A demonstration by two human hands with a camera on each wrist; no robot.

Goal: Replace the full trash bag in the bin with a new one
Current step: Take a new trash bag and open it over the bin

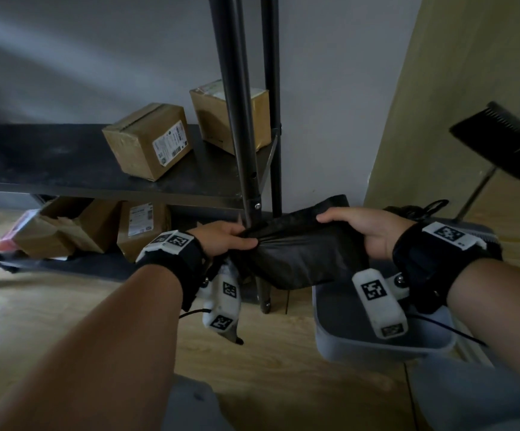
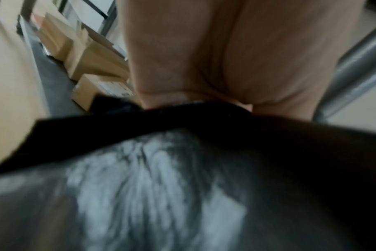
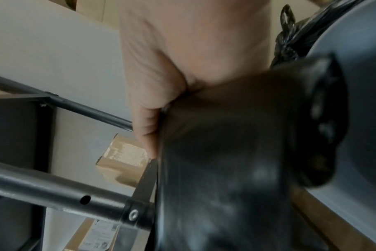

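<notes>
A folded black trash bag (image 1: pixel 302 253) is stretched between both hands above the left edge of the grey bin (image 1: pixel 386 353). My left hand (image 1: pixel 224 241) pinches its bunched left end; the same bag (image 2: pixel 182 169) fills the lower half of the left wrist view. My right hand (image 1: pixel 361 228) grips the right end with the thumb on top, and the bag (image 3: pixel 225 144) shows under that thumb in the right wrist view. A tied full black bag (image 1: pixel 417 208) sits behind the bin by the wall; its knot (image 3: pixel 286 34) shows in the right wrist view.
A dark metal shelf (image 1: pixel 81 169) with cardboard boxes (image 1: pixel 149 141) stands at the left, its posts (image 1: pixel 240 119) right behind the bag. More boxes (image 1: pixel 90 228) lie under it. A black dustpan (image 1: pixel 498 141) hangs at the right. The floor (image 1: pixel 268 353) is wood.
</notes>
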